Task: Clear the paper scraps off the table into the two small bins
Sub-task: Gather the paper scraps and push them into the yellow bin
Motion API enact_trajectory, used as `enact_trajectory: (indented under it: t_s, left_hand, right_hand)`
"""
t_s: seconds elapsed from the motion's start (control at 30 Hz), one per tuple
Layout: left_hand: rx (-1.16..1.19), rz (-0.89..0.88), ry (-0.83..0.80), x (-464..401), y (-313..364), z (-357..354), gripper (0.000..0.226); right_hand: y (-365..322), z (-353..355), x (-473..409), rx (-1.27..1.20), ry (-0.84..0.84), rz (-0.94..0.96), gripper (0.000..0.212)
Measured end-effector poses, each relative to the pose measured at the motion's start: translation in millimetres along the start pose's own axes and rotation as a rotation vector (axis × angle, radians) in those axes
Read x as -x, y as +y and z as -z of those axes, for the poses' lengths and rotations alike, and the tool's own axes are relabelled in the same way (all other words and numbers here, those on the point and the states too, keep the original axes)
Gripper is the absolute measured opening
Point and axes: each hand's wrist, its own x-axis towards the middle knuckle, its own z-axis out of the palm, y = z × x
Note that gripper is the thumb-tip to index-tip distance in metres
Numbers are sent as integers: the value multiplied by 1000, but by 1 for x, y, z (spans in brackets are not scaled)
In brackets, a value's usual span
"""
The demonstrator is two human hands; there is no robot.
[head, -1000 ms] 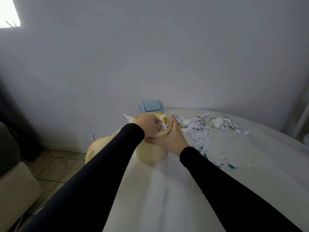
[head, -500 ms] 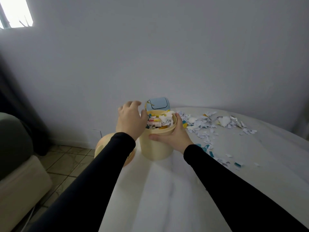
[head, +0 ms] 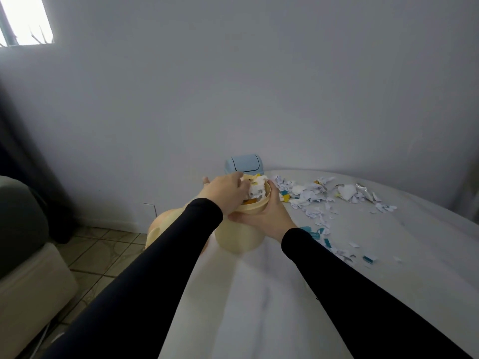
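A pale yellow bin (head: 238,238) stands near the table's left edge, filled to the rim with paper scraps (head: 257,190). My right hand (head: 269,216) grips its wall from the right, thumb across the front. My left hand (head: 225,193) reaches over the rim, its fingers pressing down on the scraps inside. A light blue bin (head: 245,164) with a swing lid stands just behind, partly hidden by the yellow one. A loose pile of white, blue and yellow scraps (head: 318,199) lies on the white table (head: 401,268) to the right, with a trail (head: 337,251) running toward me.
A rounded yellow lid-like piece (head: 160,229) shows beyond the table's left edge, beneath my left arm. A sofa (head: 23,229) stands on the tiled floor at far left. The wall runs close behind the bins.
My left hand, lifted beside the bin half a second ago, has come back down onto the scraps in the yellow bin. My right hand has kept its grip on the bin.
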Motion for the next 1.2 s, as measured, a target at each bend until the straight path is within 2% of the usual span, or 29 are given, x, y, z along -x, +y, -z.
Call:
enact_trajectory:
  t_s: [0.07, 0.17, 0.57, 0.67, 0.77, 0.9, 0.97, 1.07, 1.2]
  left_hand:
    - [68, -29, -79, -7, 0, -1, 26]
    - [220, -45, -38, -5, -7, 2, 31]
    - [418, -172, 457, 39, -26, 3, 37]
    - [402, -99, 574, 59, -36, -13, 31]
    - [175, 84, 656, 72, -51, -30, 36]
    - [7, 403, 479, 76, -69, -38, 51]
    - [-55, 492, 399, 76, -76, -42, 57]
    - [-140, 515, 346, 77, -85, -49, 56]
    - [-84, 458, 399, 78, -89, -51, 60]
  right_hand:
    - [-2, 0, 1, -3, -4, 19, 133]
    - [-3, 2, 2, 10, -9, 26, 133]
    - [-3, -8, 4, 13, 45, 47, 138]
    - [-5, -7, 6, 9, 48, 68, 131]
    - [-6, -6, 8, 32, 59, 92, 123]
    - [-6, -10, 11, 29, 83, 93, 126]
    - [-8, -12, 12, 19, 92, 95, 130]
    - [-11, -13, 13, 8, 92, 86, 143]
    - [-10, -15, 14, 31, 86, 88, 148]
